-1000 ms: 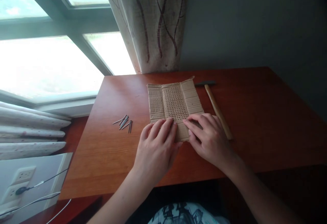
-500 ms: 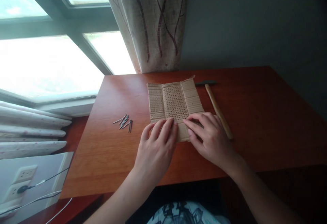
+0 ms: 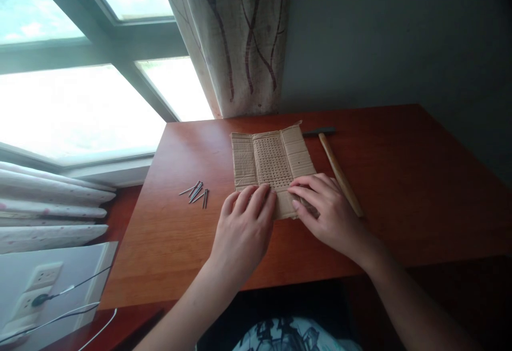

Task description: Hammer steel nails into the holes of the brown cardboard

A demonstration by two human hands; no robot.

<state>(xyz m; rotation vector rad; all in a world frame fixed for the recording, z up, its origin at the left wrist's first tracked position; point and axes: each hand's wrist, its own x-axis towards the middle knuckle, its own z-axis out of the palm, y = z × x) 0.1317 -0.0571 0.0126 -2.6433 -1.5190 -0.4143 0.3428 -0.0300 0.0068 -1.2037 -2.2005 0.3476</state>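
Observation:
A creased piece of cardboard lies on the table, its middle panel covered with rows of small holes. My left hand is at its near left corner, fingers curled over the edge and thumb hidden. At the near right side, my right hand grips the cardboard, index finger and thumb close to the lowest holes. Left of the cardboard, several nails lie in a loose heap. A hammer with a wooden handle rests just right of the cardboard, its dark head partly behind the far corner.
The wooden table ends at a near edge before my lap. A window stands at the left, with a patterned curtain behind the table. Wall sockets with cables are at the lower left.
The view has shifted slightly. Both hands stay at the near side of the cardboard, with hardly any change in their grip.

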